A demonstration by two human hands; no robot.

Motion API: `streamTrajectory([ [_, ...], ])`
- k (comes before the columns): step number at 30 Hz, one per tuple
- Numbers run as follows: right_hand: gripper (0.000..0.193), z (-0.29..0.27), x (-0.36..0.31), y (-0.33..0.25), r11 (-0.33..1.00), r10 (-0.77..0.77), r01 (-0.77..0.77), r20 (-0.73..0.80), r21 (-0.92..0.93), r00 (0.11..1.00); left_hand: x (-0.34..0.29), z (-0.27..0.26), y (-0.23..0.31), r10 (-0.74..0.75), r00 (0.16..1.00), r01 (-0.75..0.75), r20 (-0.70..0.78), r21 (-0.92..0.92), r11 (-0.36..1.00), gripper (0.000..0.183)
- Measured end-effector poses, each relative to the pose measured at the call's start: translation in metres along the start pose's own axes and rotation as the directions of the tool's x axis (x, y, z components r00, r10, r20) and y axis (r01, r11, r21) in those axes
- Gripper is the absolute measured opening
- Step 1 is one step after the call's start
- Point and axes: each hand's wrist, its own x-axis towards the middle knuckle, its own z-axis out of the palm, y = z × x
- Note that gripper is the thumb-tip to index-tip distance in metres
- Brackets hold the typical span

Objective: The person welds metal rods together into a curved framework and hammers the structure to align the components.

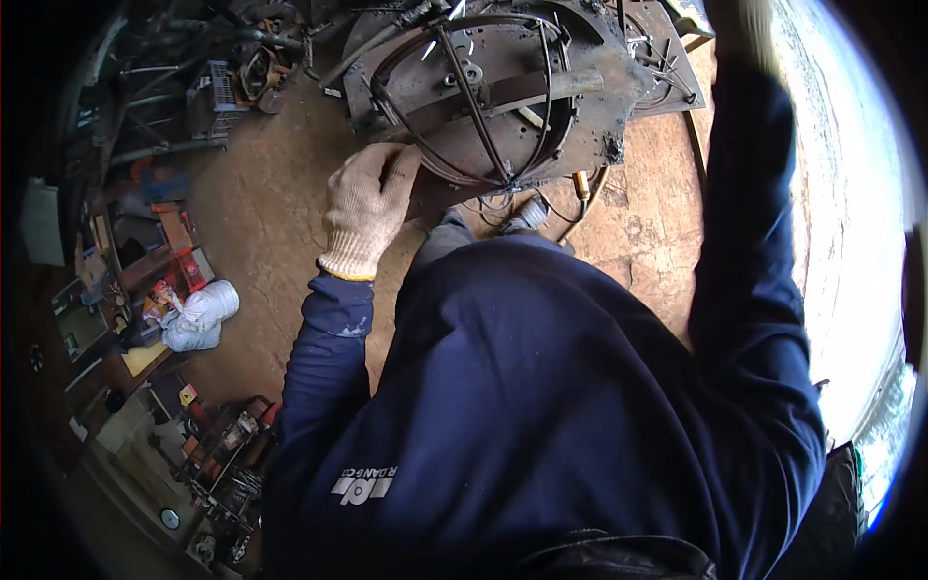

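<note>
Reader: What are the central parts made of, and how are they shaped?

Editor: A rounded metal frame (486,138) of thin, dark, bent bars, bowed like a cage, lies on a flat, stained metal plate (592,126) with rough, crusted spots. A flat, curved strip (580,81), paler at its right end, crosses the frame.

Reader: And the hands?

Editor: The left hand (372,201), in a cream knitted glove with a yellow-edged cuff, reaches the near left rim of the frame. Its fingers are bent together there; whether they pinch the rim cannot be told. The right hand (746,31), in a pale glove, is blurred and cut by the upper edge, well apart from the frame; its grip cannot be told. Both sleeves are dark blue cloth.

Reader: What surrounds the work?

Editor: Below the plate, a brass-coloured fitting (581,185) lies near a dark hose, above a brown, patchy floor (271,193).

Reader: Which containers appear?

Editor: At upper left, a grey crate (220,87) with gridded sides, its contents unclear. At left, a bulging, wrinkled white bag (205,311), closed to view, rests beside red items (189,271).
</note>
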Motion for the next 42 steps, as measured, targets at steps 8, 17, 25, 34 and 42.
streamTrajectory([
  [8, 0.046, 0.043, -0.217, 0.007, 0.81, 0.577, -0.53, 0.503, -0.251, 0.644, 0.012, 0.032, 0.011, -0.414, 0.705, 0.707, 0.575, -0.527, 0.472, 0.034],
  [17, 0.037, 0.059, -0.228, -0.002, 0.892, 0.45, -0.394, 0.52, -0.221, 0.727, 0.005, 0.039, 0.015, -0.422, 0.759, 0.651, 0.496, -0.603, 0.462, 0.032],
  [25, 0.034, 0.066, -0.235, -0.007, 0.813, 0.539, -0.575, 0.497, -0.095, 0.68, 0.002, 0.046, 0.006, -0.382, 0.795, 0.606, 0.471, -0.639, 0.473, 0.031],
  [34, 0.038, 0.066, -0.239, -0.003, 0.805, 0.549, -0.587, 0.487, -0.087, 0.679, 0.003, 0.046, 0.002, -0.368, 0.771, 0.636, 0.52, -0.598, 0.487, 0.033],
  [42, 0.042, 0.047, -0.232, 0.0, 0.767, 0.591, -0.641, 0.396, -0.008, 0.702, -0.009, 0.025, -0.016, -0.449, 0.836, 0.543, 0.314, -0.584, 0.603, 0.034],
])
